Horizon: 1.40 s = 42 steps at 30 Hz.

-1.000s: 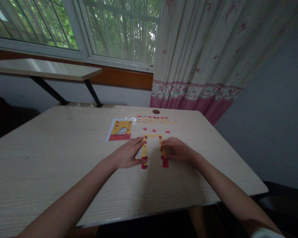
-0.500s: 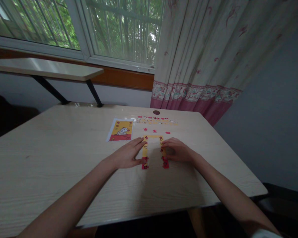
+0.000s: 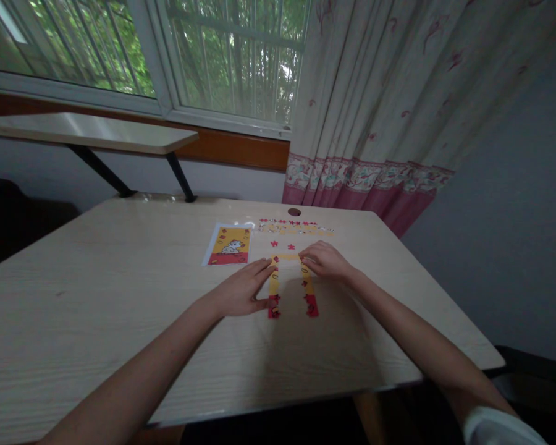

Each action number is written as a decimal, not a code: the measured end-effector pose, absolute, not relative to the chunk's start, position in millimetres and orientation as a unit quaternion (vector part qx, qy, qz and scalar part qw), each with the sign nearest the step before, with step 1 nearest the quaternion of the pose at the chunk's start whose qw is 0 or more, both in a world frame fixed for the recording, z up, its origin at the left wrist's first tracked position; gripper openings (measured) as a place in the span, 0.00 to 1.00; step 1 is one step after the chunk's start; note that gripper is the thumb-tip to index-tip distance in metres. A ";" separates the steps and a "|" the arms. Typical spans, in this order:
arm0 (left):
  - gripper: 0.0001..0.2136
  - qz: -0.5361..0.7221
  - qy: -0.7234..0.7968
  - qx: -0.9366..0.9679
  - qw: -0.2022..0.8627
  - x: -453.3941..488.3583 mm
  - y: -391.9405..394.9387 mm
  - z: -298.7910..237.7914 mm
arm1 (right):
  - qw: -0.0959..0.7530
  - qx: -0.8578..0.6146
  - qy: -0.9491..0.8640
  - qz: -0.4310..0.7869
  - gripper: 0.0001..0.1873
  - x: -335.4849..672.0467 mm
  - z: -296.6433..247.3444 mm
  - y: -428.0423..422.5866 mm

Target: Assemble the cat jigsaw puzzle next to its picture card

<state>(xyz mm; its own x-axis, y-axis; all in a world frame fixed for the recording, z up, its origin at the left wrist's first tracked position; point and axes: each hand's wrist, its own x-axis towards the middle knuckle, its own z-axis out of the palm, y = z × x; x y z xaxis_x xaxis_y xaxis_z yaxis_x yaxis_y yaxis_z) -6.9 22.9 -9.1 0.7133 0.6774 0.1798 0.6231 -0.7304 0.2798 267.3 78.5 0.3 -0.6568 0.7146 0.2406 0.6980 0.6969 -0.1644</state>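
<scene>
A partly joined jigsaw puzzle border (image 3: 287, 256) lies flat, with a yellow top row and two side strips ending in red. My left hand (image 3: 243, 289) rests at the left strip, its thumb spread well away from its fingers and touching near the red end. At the top right corner, my right hand (image 3: 327, 259) has its fingertips and thumb drawn close together on the border. Its palm side is hidden. Beyond the border lie two loose red jigsaw pieces, one on the left (image 3: 273, 244) and one on the right (image 3: 291, 246).
A picture card (image 3: 230, 241) with a white animal on yellow and red lies left of the border. Rows of loose pieces (image 3: 296, 227) lie farther back, near a round hole (image 3: 294, 212) in the table (image 3: 120, 296). A raised shelf (image 3: 92, 133) stands at the back left.
My right hand has slid up the right strip to the top corner, its fingers closer together, uncovering the lower strip. My left hand stays at the left strip. The view has shifted slightly.
</scene>
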 end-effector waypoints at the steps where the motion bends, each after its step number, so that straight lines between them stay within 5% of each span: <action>1: 0.34 0.132 0.356 0.920 0.099 -7.0 22.8 -9.0 | 0.139 -0.395 -0.908 0.024 0.14 262.6 1.7 82.6; 13: 0.33 0.131 0.356 0.921 0.093 -8.6 22.9 -11.2 | 0.117 -0.397 -0.910 -0.010 0.15 198.1 -5.1 138.1; 21: 0.33 0.129 0.353 0.922 0.098 -9.1 22.7 -10.4 | 0.135 -0.393 -0.908 0.059 0.06 188.1 0.5 144.1; 32: 0.32 0.130 0.350 0.922 0.099 -9.1 23.8 -11.4 | 0.255 -0.375 -0.876 0.166 0.04 208.6 9.3 101.9; 42: 0.10 0.291 0.359 0.864 0.198 19.4 16.0 -3.4 | 0.331 -0.432 -0.762 0.351 0.12 257.1 -6.8 35.7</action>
<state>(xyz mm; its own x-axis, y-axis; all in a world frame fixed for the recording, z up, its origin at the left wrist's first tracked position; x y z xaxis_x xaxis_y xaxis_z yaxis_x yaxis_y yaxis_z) 19.4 16.0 -3.4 0.5729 0.7355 0.3617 0.5044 -0.6642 0.5517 257.1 35.7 -6.8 -0.4076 0.8908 0.2008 0.4256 0.3799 -0.8213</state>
